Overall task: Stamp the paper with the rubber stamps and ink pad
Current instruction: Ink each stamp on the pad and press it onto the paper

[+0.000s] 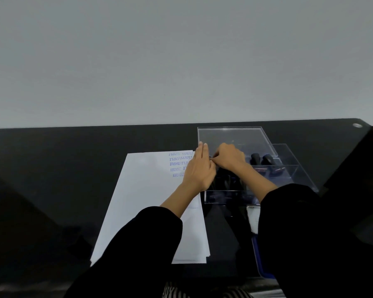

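Sleeves (138,244) forward | left grip (199,166) flat | right grip (229,157) curled over box (226,197)

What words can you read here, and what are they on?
"SAMPLE": blue print, far row on the paper.
"SAMPLE": second row, stamped over another print.
"RAGILE": third row, partly behind the left hand.
"AME": the start of each of the two nearer rows; the rest is too blurred to read.

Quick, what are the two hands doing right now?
Left hand: open, fingers straight.
Right hand: curled over the clear box; cannot tell if it holds anything.
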